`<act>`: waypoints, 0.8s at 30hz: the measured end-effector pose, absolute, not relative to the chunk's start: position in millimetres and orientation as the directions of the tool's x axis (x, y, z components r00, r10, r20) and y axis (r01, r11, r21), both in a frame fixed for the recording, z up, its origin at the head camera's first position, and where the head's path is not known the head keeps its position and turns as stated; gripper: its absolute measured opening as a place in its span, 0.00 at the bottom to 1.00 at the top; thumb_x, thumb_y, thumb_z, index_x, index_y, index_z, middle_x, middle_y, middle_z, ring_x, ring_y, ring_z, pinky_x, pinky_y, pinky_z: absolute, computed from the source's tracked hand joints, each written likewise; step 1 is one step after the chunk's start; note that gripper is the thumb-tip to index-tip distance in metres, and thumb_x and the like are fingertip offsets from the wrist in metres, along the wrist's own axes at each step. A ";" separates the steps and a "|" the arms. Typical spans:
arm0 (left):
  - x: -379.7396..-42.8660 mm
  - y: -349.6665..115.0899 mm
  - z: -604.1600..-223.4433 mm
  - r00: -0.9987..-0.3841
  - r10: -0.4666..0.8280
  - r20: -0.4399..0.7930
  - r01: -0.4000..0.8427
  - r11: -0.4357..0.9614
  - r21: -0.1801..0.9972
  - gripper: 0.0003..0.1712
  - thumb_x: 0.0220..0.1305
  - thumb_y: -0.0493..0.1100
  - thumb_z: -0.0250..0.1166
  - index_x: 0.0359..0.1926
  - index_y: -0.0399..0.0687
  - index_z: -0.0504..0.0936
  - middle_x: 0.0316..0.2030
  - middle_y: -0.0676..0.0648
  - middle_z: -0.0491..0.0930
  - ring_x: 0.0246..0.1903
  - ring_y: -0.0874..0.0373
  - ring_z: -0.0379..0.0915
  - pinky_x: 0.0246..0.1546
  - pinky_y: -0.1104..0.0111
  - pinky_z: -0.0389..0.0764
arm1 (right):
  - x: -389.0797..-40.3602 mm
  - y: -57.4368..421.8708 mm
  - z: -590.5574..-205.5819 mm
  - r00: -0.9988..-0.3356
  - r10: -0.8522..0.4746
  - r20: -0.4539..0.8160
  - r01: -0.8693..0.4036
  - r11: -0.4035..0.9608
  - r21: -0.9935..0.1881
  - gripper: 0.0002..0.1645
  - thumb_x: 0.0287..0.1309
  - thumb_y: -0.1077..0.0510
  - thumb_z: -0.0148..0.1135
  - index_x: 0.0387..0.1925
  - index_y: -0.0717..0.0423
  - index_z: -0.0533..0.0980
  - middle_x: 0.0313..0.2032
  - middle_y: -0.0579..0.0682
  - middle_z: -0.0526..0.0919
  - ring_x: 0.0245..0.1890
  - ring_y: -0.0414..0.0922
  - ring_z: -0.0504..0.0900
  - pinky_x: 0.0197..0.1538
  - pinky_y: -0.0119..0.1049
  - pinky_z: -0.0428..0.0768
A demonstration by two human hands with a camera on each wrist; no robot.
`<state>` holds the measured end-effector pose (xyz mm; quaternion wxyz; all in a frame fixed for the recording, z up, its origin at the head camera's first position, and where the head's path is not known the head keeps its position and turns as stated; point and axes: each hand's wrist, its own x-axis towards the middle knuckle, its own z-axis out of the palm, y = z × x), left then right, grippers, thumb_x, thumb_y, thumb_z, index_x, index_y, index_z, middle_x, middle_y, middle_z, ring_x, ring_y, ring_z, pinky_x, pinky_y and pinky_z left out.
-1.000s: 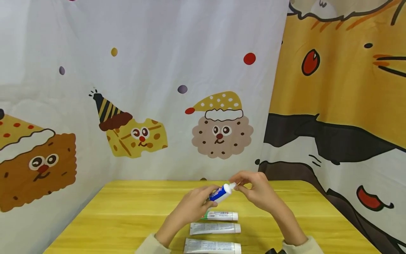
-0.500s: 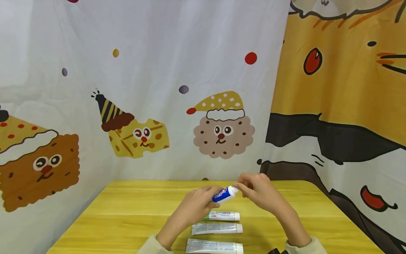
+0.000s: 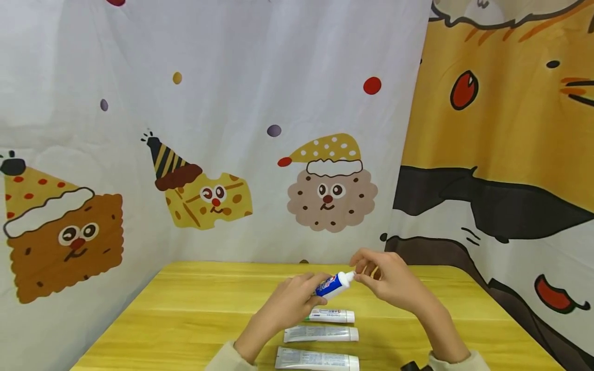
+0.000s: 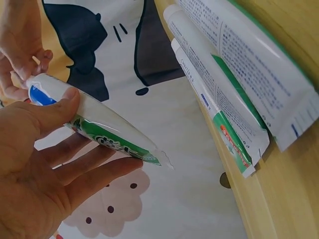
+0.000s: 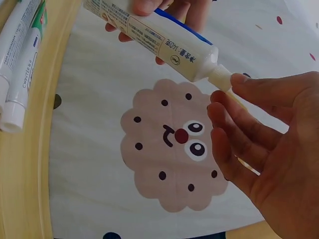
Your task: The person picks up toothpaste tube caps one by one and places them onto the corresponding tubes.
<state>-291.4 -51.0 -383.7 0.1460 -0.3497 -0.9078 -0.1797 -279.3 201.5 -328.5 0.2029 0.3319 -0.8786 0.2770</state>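
A white toothpaste tube with blue and green print (image 3: pixel 331 286) is held tilted above the table, its nozzle end up and to the right. My left hand (image 3: pixel 292 304) grips its body, thumb on one side and fingers beneath, as the left wrist view shows. At the nozzle end sits a small white cap (image 5: pixel 219 77), which my right hand (image 3: pixel 392 281) pinches; in the right wrist view the thumb lies against it and the other fingers are bent below. Part of the tube is hidden by the left hand in the head view.
Below the hands, three more toothpaste tubes lie in a row on the yellow wooden table (image 3: pixel 185 319): a green-and-white one (image 3: pixel 331 316), a middle one (image 3: pixel 320 334) and a nearest, larger one (image 3: pixel 317 359). A cartoon-printed curtain (image 3: pixel 260 77) hangs behind the table.
The right hand's fingers have shifted round the cap and spread a little. The left hand keeps its grip on the toothpaste tube. The whole head view has slid slightly rightward.
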 end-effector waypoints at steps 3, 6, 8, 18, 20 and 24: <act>-291.0 -50.3 -383.1 -0.706 0.586 0.397 0.693 0.687 0.218 0.26 0.70 0.50 0.68 0.67 0.60 0.76 0.52 0.52 0.86 0.45 0.61 0.84 0.43 0.68 0.84 | -279.0 203.6 -326.4 -0.688 -0.484 0.540 -0.704 0.623 -0.340 0.08 0.62 0.61 0.71 0.36 0.43 0.82 0.29 0.36 0.85 0.28 0.29 0.79 0.30 0.29 0.80; -289.5 -49.4 -382.3 -0.703 0.590 0.398 0.696 0.686 0.214 0.25 0.70 0.50 0.68 0.66 0.61 0.76 0.50 0.52 0.87 0.43 0.62 0.84 0.41 0.69 0.83 | -278.5 204.7 -324.6 -0.698 -0.483 0.528 -0.695 0.635 -0.338 0.06 0.64 0.58 0.71 0.33 0.43 0.83 0.26 0.34 0.83 0.27 0.29 0.77 0.31 0.29 0.79; -288.2 -49.0 -381.7 -0.701 0.592 0.397 0.698 0.685 0.211 0.25 0.69 0.49 0.68 0.65 0.61 0.76 0.49 0.52 0.87 0.42 0.63 0.83 0.40 0.69 0.83 | -278.2 205.4 -324.1 -0.709 -0.486 0.512 -0.686 0.644 -0.338 0.07 0.67 0.54 0.69 0.31 0.42 0.82 0.24 0.33 0.81 0.25 0.29 0.75 0.30 0.29 0.78; -286.5 -48.4 -381.4 -0.713 0.591 0.377 0.690 0.688 0.226 0.25 0.69 0.50 0.68 0.65 0.62 0.76 0.48 0.53 0.86 0.41 0.64 0.83 0.39 0.70 0.82 | -278.6 206.1 -326.2 -0.743 -0.474 0.473 -0.650 0.679 -0.342 0.07 0.69 0.47 0.66 0.35 0.42 0.81 0.25 0.33 0.80 0.25 0.29 0.75 0.30 0.29 0.77; -287.0 -48.3 -381.6 -0.716 0.589 0.375 0.687 0.691 0.226 0.25 0.69 0.50 0.68 0.65 0.62 0.76 0.49 0.53 0.87 0.41 0.64 0.83 0.40 0.70 0.82 | -277.8 206.8 -325.4 -0.743 -0.477 0.470 -0.653 0.669 -0.354 0.05 0.66 0.50 0.69 0.38 0.44 0.81 0.27 0.34 0.82 0.26 0.29 0.77 0.31 0.29 0.79; -287.4 -48.4 -381.4 -0.714 0.590 0.377 0.687 0.693 0.218 0.25 0.69 0.50 0.68 0.65 0.62 0.76 0.49 0.53 0.87 0.41 0.63 0.83 0.40 0.69 0.83 | -277.2 207.3 -324.8 -0.735 -0.497 0.461 -0.668 0.649 -0.365 0.07 0.62 0.58 0.72 0.39 0.45 0.81 0.27 0.36 0.83 0.27 0.30 0.78 0.32 0.30 0.80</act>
